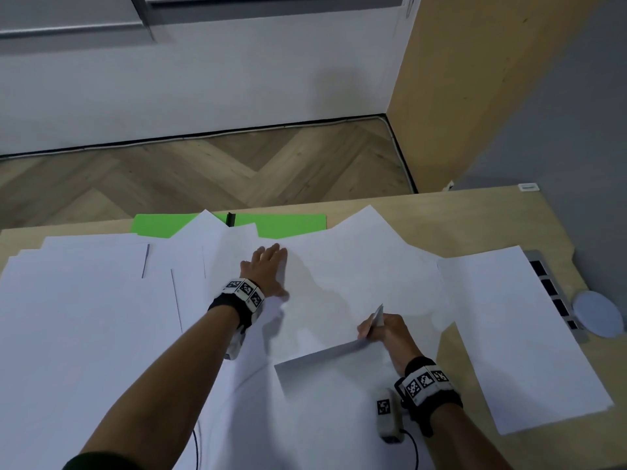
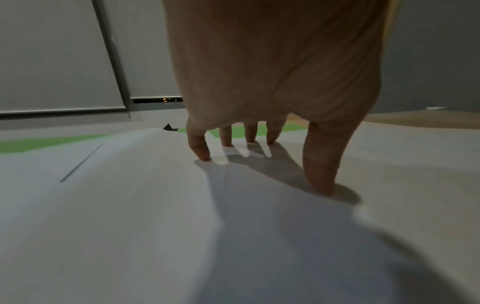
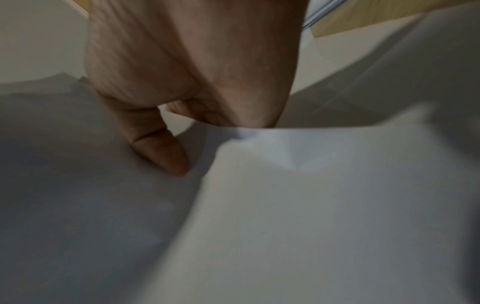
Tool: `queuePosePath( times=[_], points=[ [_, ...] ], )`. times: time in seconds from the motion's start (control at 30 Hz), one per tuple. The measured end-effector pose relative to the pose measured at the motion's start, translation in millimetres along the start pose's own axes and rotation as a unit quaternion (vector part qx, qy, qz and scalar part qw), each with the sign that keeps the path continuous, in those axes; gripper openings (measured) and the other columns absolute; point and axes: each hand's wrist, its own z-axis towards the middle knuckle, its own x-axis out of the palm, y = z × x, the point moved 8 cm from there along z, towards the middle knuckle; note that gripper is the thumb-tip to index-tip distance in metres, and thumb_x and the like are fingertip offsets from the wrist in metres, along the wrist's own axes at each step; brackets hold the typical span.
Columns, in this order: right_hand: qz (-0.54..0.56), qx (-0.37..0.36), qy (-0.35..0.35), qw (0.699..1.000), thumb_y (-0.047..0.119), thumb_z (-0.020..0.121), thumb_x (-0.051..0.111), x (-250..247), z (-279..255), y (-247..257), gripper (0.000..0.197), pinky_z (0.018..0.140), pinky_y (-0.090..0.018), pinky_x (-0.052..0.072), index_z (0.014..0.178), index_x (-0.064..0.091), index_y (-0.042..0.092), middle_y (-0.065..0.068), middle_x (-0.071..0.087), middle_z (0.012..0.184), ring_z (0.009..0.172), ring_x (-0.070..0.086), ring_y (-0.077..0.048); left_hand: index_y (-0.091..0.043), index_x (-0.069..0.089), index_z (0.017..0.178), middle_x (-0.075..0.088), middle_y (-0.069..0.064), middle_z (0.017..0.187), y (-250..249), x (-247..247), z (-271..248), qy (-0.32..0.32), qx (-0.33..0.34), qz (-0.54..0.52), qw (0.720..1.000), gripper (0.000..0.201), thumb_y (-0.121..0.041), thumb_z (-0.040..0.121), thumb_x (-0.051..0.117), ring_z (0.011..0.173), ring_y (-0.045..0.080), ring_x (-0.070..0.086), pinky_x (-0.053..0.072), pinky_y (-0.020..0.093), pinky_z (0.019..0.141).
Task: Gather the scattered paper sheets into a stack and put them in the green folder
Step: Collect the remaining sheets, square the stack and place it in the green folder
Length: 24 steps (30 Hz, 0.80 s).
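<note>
**White sheets spread wide, one corner lifted**

White paper sheets (image 1: 84, 300) cover most of the light wooden bench (image 1: 492, 218), overlapping one another from the left edge across to the middle. At the far side, the green folder (image 1: 291, 223) lies flat with its near part buried under several sheets; a small black clip (image 1: 230, 219) stands at its middle.

Just right of the leftmost overlapping sheets, the left hand (image 1: 266, 269) rests palm down on the paper near the folder. In the left wrist view its fingers (image 2: 198, 144) are straight and spread, the tips pressing the sheet and gripping nothing.

Further right and nearer the person, the right hand (image 1: 383, 330) pinches the corner of a lifted sheet (image 1: 325, 371), which curls up off the pile. The right wrist view shows the thumb (image 3: 161, 150) on top of that sheet and the fingers curled beneath its edge.

At the far right a single sheet (image 1: 515, 334) lies apart from the main spread, angled across the bench. Beside it sit a grey strip with dark slots (image 1: 556, 296) and a round pale disc (image 1: 597, 313).
</note>
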Motion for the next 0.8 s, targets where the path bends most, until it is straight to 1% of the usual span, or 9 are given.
queuePosePath(
  times=[0.03,0.1,0.2,0.3,0.4,0.5,0.67,0.73,0.8],
  points=[
    [0.001,0.004,-0.004,1.0,-0.013,0.068,0.06,0,-1,0,0.028,0.079,-0.039,0.049,0.054,0.068,0.011,-0.014,0.069,0.074,0.081,0.067,-0.029,-0.03,0.008,0.153,0.004,-0.007,0.162,0,-2,2,0.002,0.003,0.014,1.0,0.114,-0.053,0.068,0.08,0.147,0.028,0.008,0.03,0.055,0.108],
    [0.01,0.006,-0.008,1.0,-0.001,0.057,0.06,0,-2,0,0.02,0.081,-0.038,0.051,0.055,0.071,0.015,-0.011,0.071,0.076,0.083,0.068,-0.027,-0.03,0.014,0.151,0.014,-0.006,0.158,-2,-7,5,-0.003,0.014,0.024,1.0,0.111,-0.053,0.066,0.081,0.141,0.029,0.018,0.038,0.053,0.104],
    [0.026,0.004,-0.005,1.0,-0.003,0.057,0.057,1,-1,-2,0.023,0.08,-0.037,0.048,0.055,0.071,0.015,-0.011,0.07,0.076,0.082,0.066,-0.026,-0.026,0.033,0.14,0.032,-0.004,0.143,-6,-16,13,-0.026,0.024,-0.009,0.999,0.097,-0.047,0.061,0.087,0.129,0.028,0.032,0.046,0.05,0.095],
    [0.032,0.002,-0.008,0.999,0.0,0.053,0.056,0,0,-3,0.022,0.079,-0.037,0.049,0.056,0.072,0.015,-0.011,0.071,0.078,0.083,0.067,-0.026,-0.021,0.041,0.132,0.041,-0.003,0.131,-10,-21,20,-0.038,0.024,-0.039,0.998,0.089,-0.041,0.06,0.089,0.122,0.027,0.037,0.048,0.049,0.091],
    [0.037,-0.004,-0.008,0.999,0.002,0.05,0.056,0,2,-4,0.023,0.079,-0.036,0.049,0.056,0.073,0.016,-0.012,0.071,0.079,0.082,0.067,-0.026,-0.017,0.045,0.124,0.043,0.0,0.126,-16,-20,24,-0.046,0.026,-0.047,0.998,0.081,-0.038,0.06,0.09,0.12,0.027,0.037,0.048,0.048,0.091],
    [0.042,-0.007,-0.004,0.999,0.001,0.05,0.057,0,3,-4,0.022,0.078,-0.035,0.049,0.06,0.073,0.013,-0.011,0.071,0.078,0.082,0.066,-0.024,-0.019,0.05,0.119,0.043,0.0,0.123,-19,-19,23,-0.053,0.034,-0.043,0.997,0.072,-0.036,0.061,0.089,0.119,0.026,0.036,0.048,0.046,0.089],
    [0.053,-0.013,0.006,0.999,0.0,0.05,0.057,0,6,-6,0.023,0.077,-0.03,0.05,0.06,0.073,0.012,-0.011,0.071,0.079,0.081,0.067,-0.021,-0.019,0.062,0.123,0.041,0.001,0.126,-27,-12,18,-0.059,0.05,-0.023,0.997,0.051,-0.027,0.074,0.076,0.119,0.026,0.034,0.049,0.043,0.088],
    [0.048,-0.012,0.004,0.999,0.001,0.05,0.058,-1,9,-10,0.022,0.075,-0.032,0.049,0.066,0.073,0.004,-0.011,0.071,0.078,0.079,0.067,-0.023,-0.019,0.061,0.127,0.043,0.002,0.126,-33,-7,17,-0.049,0.058,-0.041,0.996,0.054,-0.025,0.075,0.073,0.118,0.027,0.035,0.049,0.042,0.087],
    [0.044,-0.009,0.001,0.999,0.003,0.052,0.059,-3,11,-14,0.023,0.073,-0.035,0.044,0.071,0.064,-0.008,-0.012,0.065,0.073,0.076,0.061,-0.026,-0.018,0.055,0.132,0.05,0.005,0.128,-34,-6,15,-0.02,0.051,-0.089,0.995,0.062,-0.026,0.075,0.077,0.12,0.029,0.039,0.046,0.044,0.092]
  ],
)
